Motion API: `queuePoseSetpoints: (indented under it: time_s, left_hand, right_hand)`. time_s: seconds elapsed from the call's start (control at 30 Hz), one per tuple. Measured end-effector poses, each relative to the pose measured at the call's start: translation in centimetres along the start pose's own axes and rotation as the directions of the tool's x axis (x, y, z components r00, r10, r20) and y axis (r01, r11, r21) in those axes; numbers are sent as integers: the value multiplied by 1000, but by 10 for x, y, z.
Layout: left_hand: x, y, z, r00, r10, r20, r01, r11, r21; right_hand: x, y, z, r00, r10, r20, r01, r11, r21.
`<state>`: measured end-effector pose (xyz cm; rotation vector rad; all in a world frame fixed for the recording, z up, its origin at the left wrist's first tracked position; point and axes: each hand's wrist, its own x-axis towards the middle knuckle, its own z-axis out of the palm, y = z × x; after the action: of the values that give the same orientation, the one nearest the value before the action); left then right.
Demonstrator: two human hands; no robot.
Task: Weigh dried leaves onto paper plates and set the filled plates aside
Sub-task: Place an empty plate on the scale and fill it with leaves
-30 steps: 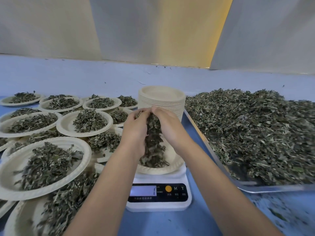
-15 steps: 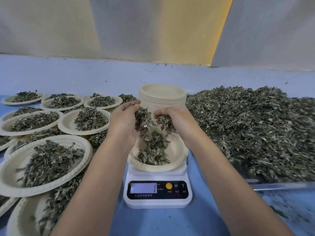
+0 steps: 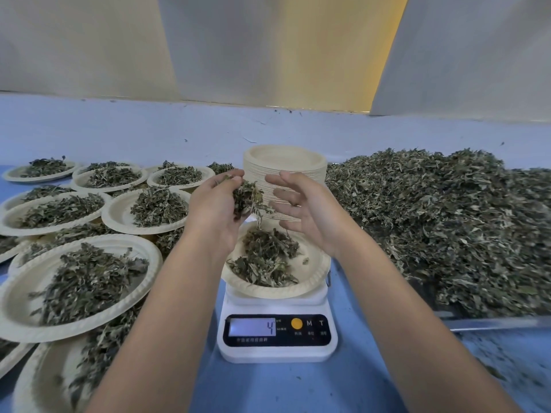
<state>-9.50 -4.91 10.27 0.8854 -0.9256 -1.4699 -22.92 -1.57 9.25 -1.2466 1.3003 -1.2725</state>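
Head view, single moment. The left hand (image 3: 214, 210) is held above the weighing station with its fingers curled round a clump of dried leaves (image 3: 246, 198); a few stems hang from the clump towards the plate below. The right hand (image 3: 301, 210) is held just beside it, palm turned towards the left hand, fingers spread and nearly straight, with nothing gripped. The two hands are apart, the clump lying between them. Directly beneath, a paper plate (image 3: 313, 275) is seated on a white digital scale (image 3: 277, 350) and carries a small heap of leaves (image 3: 265, 260), piled towards the plate's left side with bare plate showing on the right. On the lit display (image 3: 252, 327) of the scale a single digit is read as 4; the small printed labels are not legible. Behind the hands a stack of empty plates (image 3: 286, 162) is standing upright, partly hidden by the fingers. To the right a metal tray (image 3: 492, 323) is filled with a large pile of loose leaves (image 3: 432, 222), its near edge just showing. To the left many filled plates (image 3: 18, 311) are set out on the blue table (image 3: 298, 389), several overlapping or resting on one another; their exact number cannot be told. Scattered leaf fragments are noted on the table near the tray's front edge.
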Motion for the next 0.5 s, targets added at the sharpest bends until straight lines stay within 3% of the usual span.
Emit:
queuePoseSetpoints:
  time_s: [0.2,0.5]
  left_hand:
    - [1,-3,1,1000,-5,3,5,1000,-1]
    - [2,-4,1,1000,-1,12,1,1000,-13]
  right_hand:
    - [-1,-2,-1,999,-11,44,14,997,-71]
    - [2,-1,-2,1000,3,-17,-4,999,-38]
